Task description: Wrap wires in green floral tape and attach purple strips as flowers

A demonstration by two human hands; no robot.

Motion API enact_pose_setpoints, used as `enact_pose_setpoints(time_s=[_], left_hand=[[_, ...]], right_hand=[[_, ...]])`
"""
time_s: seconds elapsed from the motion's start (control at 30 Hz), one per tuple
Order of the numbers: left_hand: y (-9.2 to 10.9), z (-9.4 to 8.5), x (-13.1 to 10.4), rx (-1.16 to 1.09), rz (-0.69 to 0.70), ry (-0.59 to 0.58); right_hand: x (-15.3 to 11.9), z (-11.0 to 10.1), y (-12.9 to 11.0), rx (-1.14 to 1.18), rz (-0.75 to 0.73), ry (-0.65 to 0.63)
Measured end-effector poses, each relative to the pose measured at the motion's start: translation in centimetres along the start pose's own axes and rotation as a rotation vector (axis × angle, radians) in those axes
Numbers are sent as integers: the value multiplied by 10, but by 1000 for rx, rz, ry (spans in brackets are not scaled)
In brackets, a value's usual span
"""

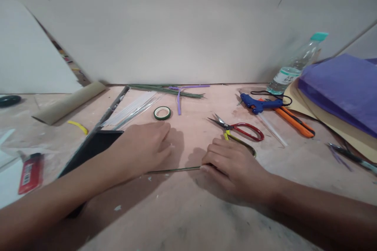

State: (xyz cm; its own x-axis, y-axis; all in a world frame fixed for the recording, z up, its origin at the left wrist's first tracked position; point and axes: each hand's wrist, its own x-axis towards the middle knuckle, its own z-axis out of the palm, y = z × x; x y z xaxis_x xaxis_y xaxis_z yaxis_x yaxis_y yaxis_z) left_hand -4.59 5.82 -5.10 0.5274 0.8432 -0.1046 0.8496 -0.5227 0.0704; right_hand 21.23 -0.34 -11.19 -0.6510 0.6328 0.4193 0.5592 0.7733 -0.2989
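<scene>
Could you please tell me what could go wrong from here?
The open scissors lie just beyond the right hand, so a careless reach might cut a finger. The thin green stem in that hand might bend if it is pressed hard. The left hand is close to the green tape roll and could knock it away.

Prob. a craft wkshp: glue gun [255,104], scissors [249,131], orange cutter [296,122] & purple sheets [338,86] on scuffed tbl [188,219].

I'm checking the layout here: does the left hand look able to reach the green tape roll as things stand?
Probably yes: the green tape roll lies just beyond the left hand, and nothing visible stands between them.
</scene>
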Motion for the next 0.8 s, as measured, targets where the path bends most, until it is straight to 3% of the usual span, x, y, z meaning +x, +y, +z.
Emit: enact_pose_setpoints(time_s=[0.2, 0.47, 0.53, 0.57, 0.67, 0.8], left_hand=[[0, 5, -2, 57, 99, -62], [17, 11, 4, -125, 172, -68], [29, 11, -5, -293, 208, -90], [35, 11, -9, -490, 207, -115], [51, 13, -21, -889, 154, -99], [53, 18, -22, -1028, 122, -56]], right_hand=[[1, 0, -1, 7, -43, 28], [0, -3, -2, 21, -30, 0], [-1, -4, -4, 57, 21, 35], [-2, -4, -5, 80, 37, 65], [-3, -3, -8, 100, -17, 156], [-3, -4, -11, 43, -127, 198]])
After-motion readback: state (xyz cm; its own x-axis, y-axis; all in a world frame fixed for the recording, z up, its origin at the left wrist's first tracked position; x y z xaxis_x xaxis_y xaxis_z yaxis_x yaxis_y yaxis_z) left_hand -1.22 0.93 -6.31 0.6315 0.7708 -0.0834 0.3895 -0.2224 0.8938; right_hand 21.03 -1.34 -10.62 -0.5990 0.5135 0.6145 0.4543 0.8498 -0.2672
